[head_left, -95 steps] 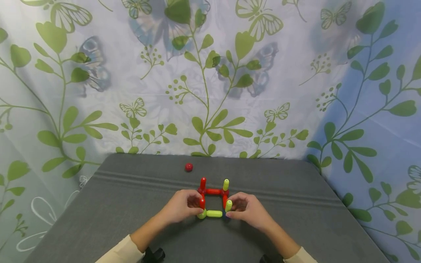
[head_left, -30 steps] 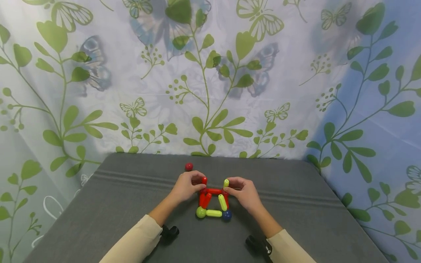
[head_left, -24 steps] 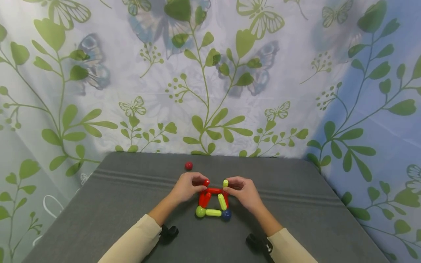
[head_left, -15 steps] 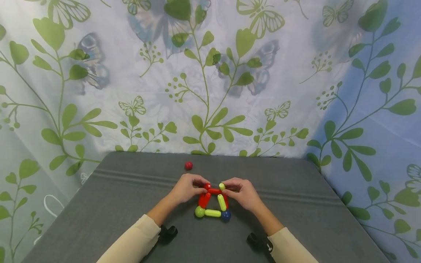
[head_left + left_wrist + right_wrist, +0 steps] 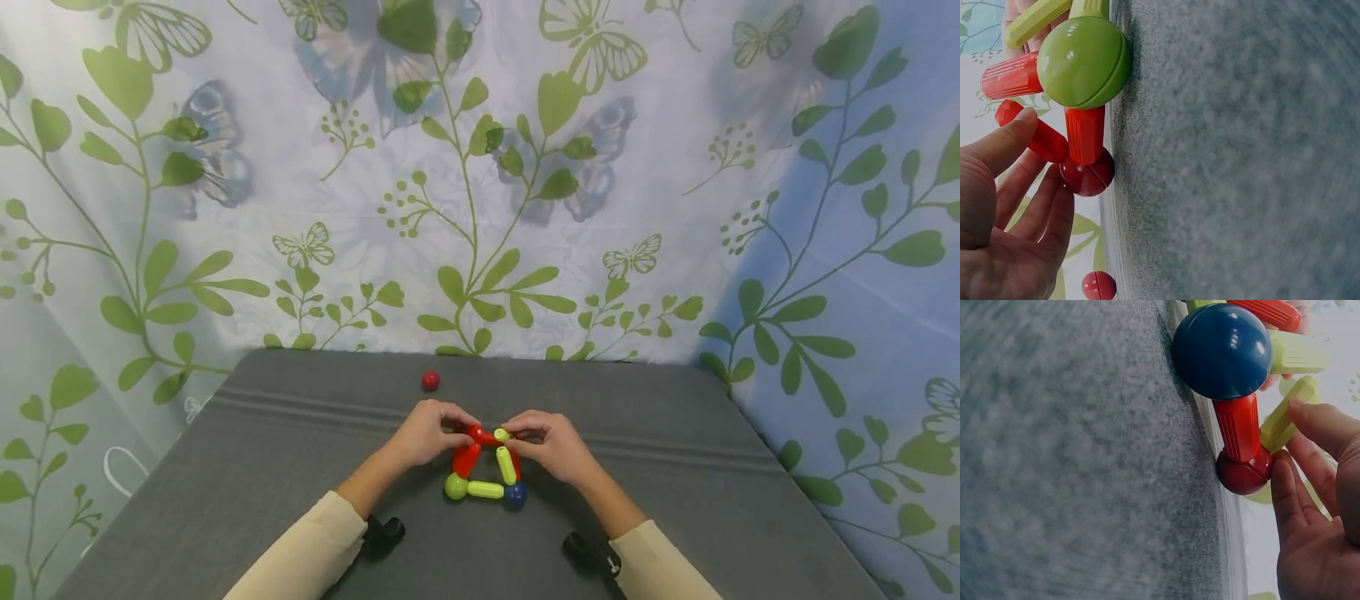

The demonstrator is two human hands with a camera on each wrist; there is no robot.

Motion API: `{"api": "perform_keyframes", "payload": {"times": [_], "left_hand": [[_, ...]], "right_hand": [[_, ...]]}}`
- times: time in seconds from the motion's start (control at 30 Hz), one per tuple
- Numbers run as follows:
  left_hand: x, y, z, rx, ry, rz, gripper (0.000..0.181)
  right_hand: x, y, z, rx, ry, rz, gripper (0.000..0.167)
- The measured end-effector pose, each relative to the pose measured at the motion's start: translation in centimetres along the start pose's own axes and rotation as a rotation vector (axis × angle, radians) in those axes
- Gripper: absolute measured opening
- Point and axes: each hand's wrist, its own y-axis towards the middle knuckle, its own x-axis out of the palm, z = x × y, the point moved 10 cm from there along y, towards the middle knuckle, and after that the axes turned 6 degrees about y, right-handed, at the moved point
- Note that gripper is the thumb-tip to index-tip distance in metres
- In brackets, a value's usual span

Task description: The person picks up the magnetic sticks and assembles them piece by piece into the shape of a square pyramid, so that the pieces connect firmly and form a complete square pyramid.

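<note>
A square frame of magnetic sticks and balls lies on the table. Its front corners are a green ball (image 5: 456, 487) and a blue ball (image 5: 515, 495), joined by a yellow-green stick (image 5: 486, 490). Another red stick (image 5: 467, 461) and yellow-green stick (image 5: 506, 465) lean inward from these balls. At the back left, my left hand (image 5: 426, 435) pinches a red stick (image 5: 1049, 141) that tilts from a dark red ball (image 5: 1088, 175). My right hand (image 5: 553, 446) pinches a yellow-green stick (image 5: 1285, 419) tilting from the back right dark red ball (image 5: 1242, 472). The head view mostly hides both back balls.
A loose red ball (image 5: 431, 381) sits behind the frame, towards the table's far edge. The grey table (image 5: 300, 467) ends at a leaf-patterned curtain (image 5: 480, 183). Black wrist devices (image 5: 384, 536) hang under both sleeves.
Both hands have gone from the front sticks to the back ones. The front sticks now lean inward. Over the last second the two back sticks have tilted from upright towards the middle.
</note>
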Motion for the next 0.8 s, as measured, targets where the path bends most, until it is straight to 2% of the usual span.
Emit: {"api": "perform_keyframes", "payload": {"times": [0.2,0.33,0.47,0.63,0.7,0.8], "left_hand": [[0.0,0.0,-0.2,-0.009,-0.024,-0.016,0.021],[-0.7,0.1,-0.7,-0.009,-0.024,-0.015,0.026],[-2.4,0.6,-1.7,-0.012,-0.005,0.064,0.025],[-5.1,1.4,-4.0,-0.057,0.020,0.218,0.019],[-5.9,1.9,-4.9,-0.075,0.032,0.251,0.020],[-6.4,2.5,-6.0,-0.100,0.025,0.266,0.024]], "right_hand": [[-0.1,0.1,1.8,-0.005,-0.005,0.010,0.026],[-0.8,-0.3,2.4,-0.023,-0.016,0.063,0.027],[-2.0,-1.4,2.5,0.015,-0.032,0.135,0.024],[-2.0,-2.9,3.0,0.143,0.013,0.141,0.027],[-1.8,-3.4,3.0,0.186,0.039,0.147,0.028],[-1.5,-4.3,3.0,0.248,0.072,0.173,0.027]]}}
